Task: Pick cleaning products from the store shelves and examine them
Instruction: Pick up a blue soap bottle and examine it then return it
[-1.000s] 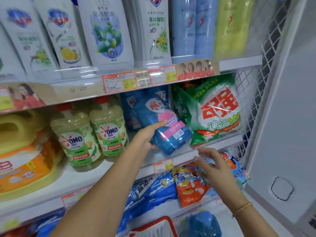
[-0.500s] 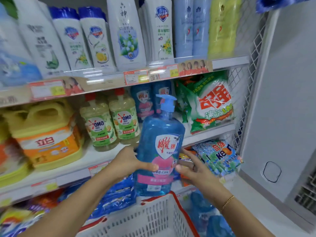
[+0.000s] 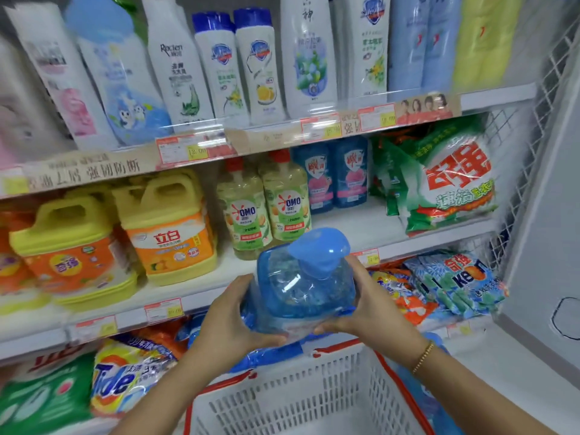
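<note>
A clear blue pump bottle (image 3: 307,287) of liquid detergent is held in front of the middle shelf, tipped so that its blue pump head (image 3: 320,249) points toward me. My left hand (image 3: 232,321) grips its left side and underside. My right hand (image 3: 373,306), with a gold bracelet on the wrist, grips its right side. The bottle's label faces away and is hidden. Two more blue bottles (image 3: 332,174) of the same kind stand on the middle shelf behind it.
A white basket with a red rim (image 3: 301,400) sits right below the bottle. Shelves hold yellow jugs (image 3: 169,233), OMO bottles (image 3: 266,208), a green powder bag (image 3: 452,180), Tide bags (image 3: 125,381) and white bottles (image 3: 216,67). A grey wall (image 3: 552,215) stands at the right.
The blue bottle came off the middle shelf in my left hand, my right hand joined it, and it has tipped from upright to pump-toward-me. The view shifted back and left.
</note>
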Demonstrator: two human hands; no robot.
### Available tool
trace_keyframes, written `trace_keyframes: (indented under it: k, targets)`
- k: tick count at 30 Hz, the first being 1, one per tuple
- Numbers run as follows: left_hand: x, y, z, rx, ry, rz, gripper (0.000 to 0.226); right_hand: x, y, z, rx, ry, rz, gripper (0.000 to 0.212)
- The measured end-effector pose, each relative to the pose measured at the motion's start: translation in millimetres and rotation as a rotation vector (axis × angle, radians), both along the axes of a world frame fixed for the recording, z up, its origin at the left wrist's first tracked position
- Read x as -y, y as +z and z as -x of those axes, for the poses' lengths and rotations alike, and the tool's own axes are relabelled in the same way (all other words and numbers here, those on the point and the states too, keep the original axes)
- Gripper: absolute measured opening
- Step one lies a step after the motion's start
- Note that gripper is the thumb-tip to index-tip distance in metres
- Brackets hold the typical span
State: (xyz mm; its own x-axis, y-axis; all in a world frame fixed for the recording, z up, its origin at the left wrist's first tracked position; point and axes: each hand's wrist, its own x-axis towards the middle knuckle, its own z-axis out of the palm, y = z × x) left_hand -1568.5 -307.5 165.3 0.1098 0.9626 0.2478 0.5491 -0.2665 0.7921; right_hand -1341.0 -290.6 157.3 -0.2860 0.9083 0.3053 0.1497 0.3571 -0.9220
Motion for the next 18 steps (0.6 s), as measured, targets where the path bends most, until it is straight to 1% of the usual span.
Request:
trace_keyframes:
  k: [3,5,7,9,10,11,13,15,18]
  targets:
    - [0,9,9,0.007,0.02,-0.019,0.083,-7,11,9,-0.005,0.024,-0.021,0.093]
    - [3,16,12,0.031,0.026,-0.026,0.078,-7,16,14,-0.046,0.046,-0.037,0.089]
    - [4,21,14,0.101,0.058,-0.008,0.075,-2,16,22,-0.143,0.025,-0.062,0.077]
    - [4,22,12,0.212,0.067,0.038,0.076,9,12,32,-0.281,-0.074,-0.065,0.06]
    - [2,21,10,0.273,0.064,0.063,0.075,14,7,36,-0.291,-0.131,-0.097,0.057]
    - [0,19,7,0.335,0.061,0.088,0.074,18,3,39,-0.238,-0.185,-0.161,0.058]
    - [-2,18,0,0.465,0.059,0.135,0.068,22,-11,44,-0.023,-0.255,-0.318,0.072]
    - [-5,18,-8,0.59,0.057,0.168,0.064,21,-28,49,0.16,-0.288,-0.414,0.085]
    - [-9,19,-17,0.765,0.086,0.178,0.053,17,-48,57,0.309,-0.362,-0.55,0.089]
